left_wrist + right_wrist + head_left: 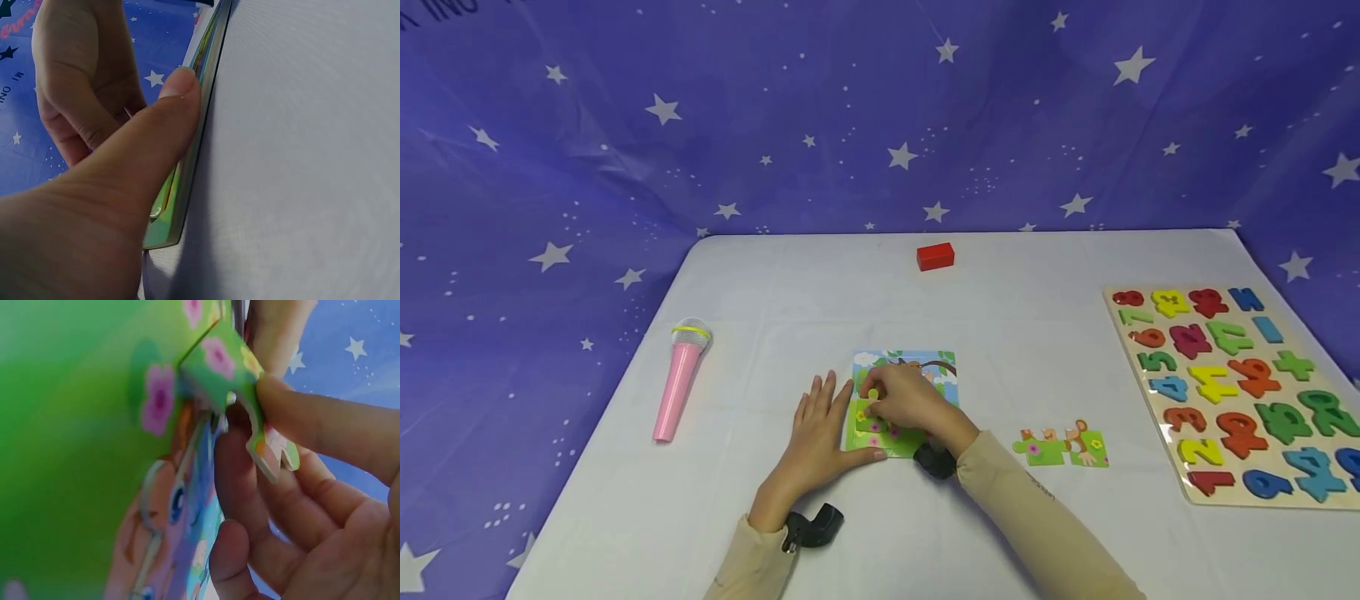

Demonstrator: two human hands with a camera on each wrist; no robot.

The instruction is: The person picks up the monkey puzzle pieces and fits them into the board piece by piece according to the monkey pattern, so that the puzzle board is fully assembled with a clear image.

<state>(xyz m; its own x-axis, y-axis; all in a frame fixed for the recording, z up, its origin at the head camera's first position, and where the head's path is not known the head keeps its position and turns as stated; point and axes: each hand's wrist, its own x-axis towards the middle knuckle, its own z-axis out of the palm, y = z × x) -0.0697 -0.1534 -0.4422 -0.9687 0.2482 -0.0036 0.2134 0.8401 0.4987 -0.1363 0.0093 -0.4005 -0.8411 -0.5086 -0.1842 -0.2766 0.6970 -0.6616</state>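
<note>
A picture puzzle board (904, 446), blue at the top and green with flowers below, lies flat in front of me. My right hand (910, 400) is over it, pinching a green jigsaw piece (215, 365) with pink and yellow flowers between thumb and fingers. In the right wrist view that piece is tilted, partly raised off the board. My left hand (817, 435) rests at the board's left side, fingers straight and spread. Its thumb (159, 128) touches the board's near edge in the left wrist view. The right hand hides part of the picture.
Two jigsaw pieces (1045, 450) with animal parts lie right of the board. Farther right is a wooden number board (1210, 437). A pink toy microphone (677, 387) lies at left, a red block (936, 257) at the back. A starry purple cloth (850, 108) hangs behind the table.
</note>
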